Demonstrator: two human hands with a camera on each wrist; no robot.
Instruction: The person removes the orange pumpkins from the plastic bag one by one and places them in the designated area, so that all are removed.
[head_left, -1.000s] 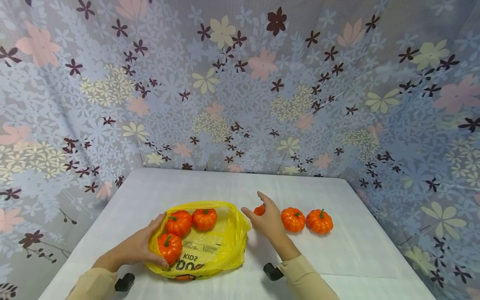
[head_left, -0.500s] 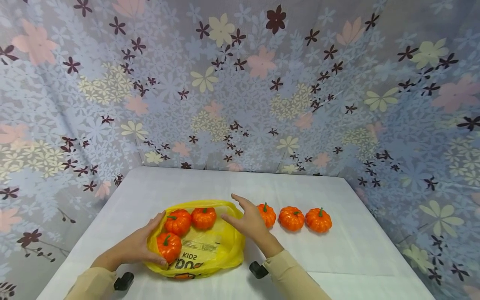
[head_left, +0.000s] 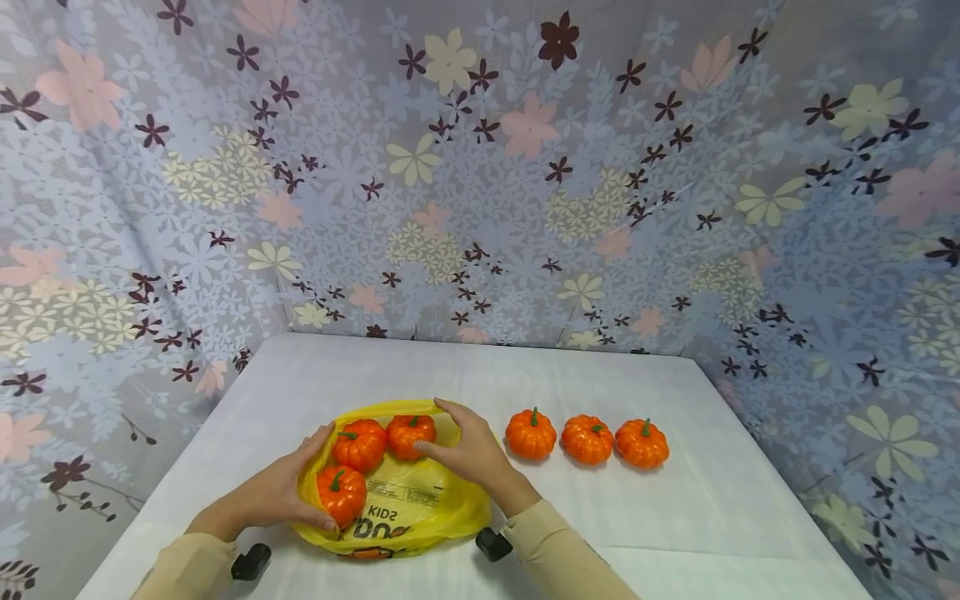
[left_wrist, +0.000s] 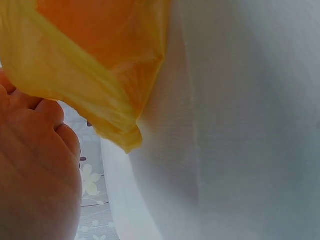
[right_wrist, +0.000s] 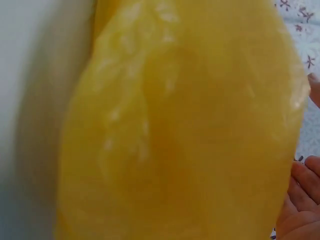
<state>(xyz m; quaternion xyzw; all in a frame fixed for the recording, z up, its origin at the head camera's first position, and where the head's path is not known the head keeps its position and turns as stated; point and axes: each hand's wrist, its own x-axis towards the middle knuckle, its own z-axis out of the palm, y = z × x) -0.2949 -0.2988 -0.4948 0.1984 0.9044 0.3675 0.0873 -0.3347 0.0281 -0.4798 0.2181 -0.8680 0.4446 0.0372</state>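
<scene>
The left hand (head_left: 277, 492) holds the yellow bag's (head_left: 471, 510) left side, thumb and fingers wide apart; if it lets go, the floppy bag might sag and spill its three pumpkins (head_left: 342, 497). The right hand (head_left: 476, 450) is wide, holding nothing, near the back pumpkin (head_left: 408, 432). Three more pumpkins (head_left: 587, 440) sit right on the table (head_left: 675, 517)

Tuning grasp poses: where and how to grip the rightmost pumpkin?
I'd likely grip the rightmost pumpkin by its ribbed near and far flanks, from above right: it sits squat, stem upward, with another pumpkin close on its left and tabletop on its right.
</scene>
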